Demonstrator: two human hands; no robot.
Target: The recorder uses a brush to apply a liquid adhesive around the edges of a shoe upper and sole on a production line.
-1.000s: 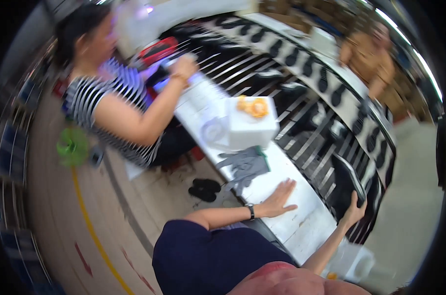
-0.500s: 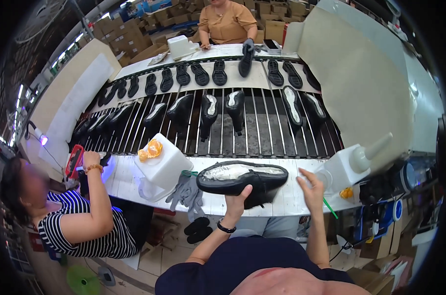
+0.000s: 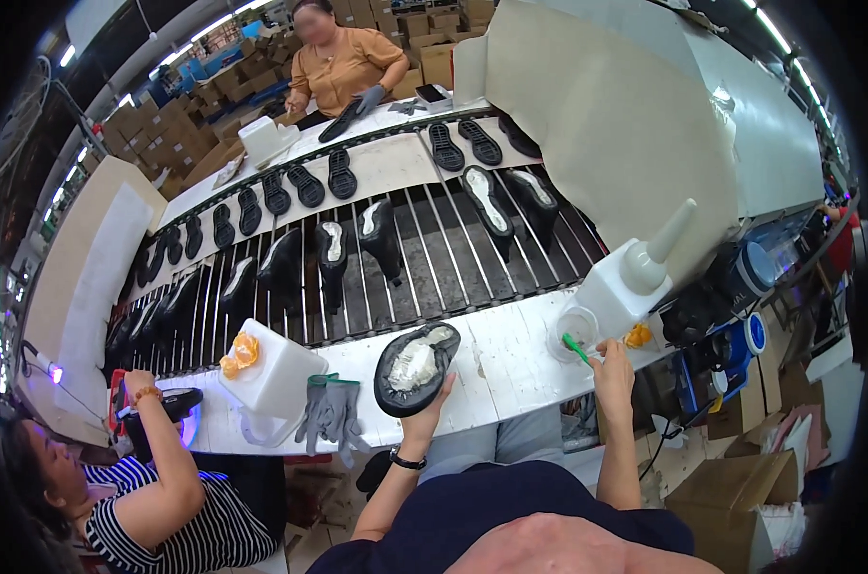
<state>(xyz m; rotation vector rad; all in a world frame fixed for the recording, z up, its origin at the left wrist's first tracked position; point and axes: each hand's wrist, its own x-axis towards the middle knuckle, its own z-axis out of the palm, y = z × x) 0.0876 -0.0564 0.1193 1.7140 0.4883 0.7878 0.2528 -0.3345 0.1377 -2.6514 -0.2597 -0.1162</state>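
My left hand (image 3: pixel 426 418) grips a black shoe upper (image 3: pixel 442 356) from below, above the near edge of the white table (image 3: pixel 487 383). Its whitish underside is turned up and the toe end points toward me. At the right, my right hand (image 3: pixel 614 373) pinches a thin green-handled brush (image 3: pixel 575 345). The brush's far end reaches into a small clear cup (image 3: pixel 555 342), whose contents I cannot make out. Right behind the cup leans a white bottle (image 3: pixel 614 293) with a long nozzle. Grey gloves (image 3: pixel 331 409) hang over the table edge, left of the shoe.
Beyond the table runs a rod conveyor (image 3: pixel 410 273) carrying several shoe uppers and, farther back, black soles (image 3: pixel 305 187). A white container (image 3: pixel 286 378) with peeled orange on it stands at left. One co-worker (image 3: pixel 166 488) sits at left; another (image 3: pixel 343 62) handles a sole across the conveyor.
The view has swung right. My left hand has turned the shoe from sideways to toe-toward-me. My right hand, apart from the brush before, now holds it in the cup. The far co-worker's sole has been lifted away.
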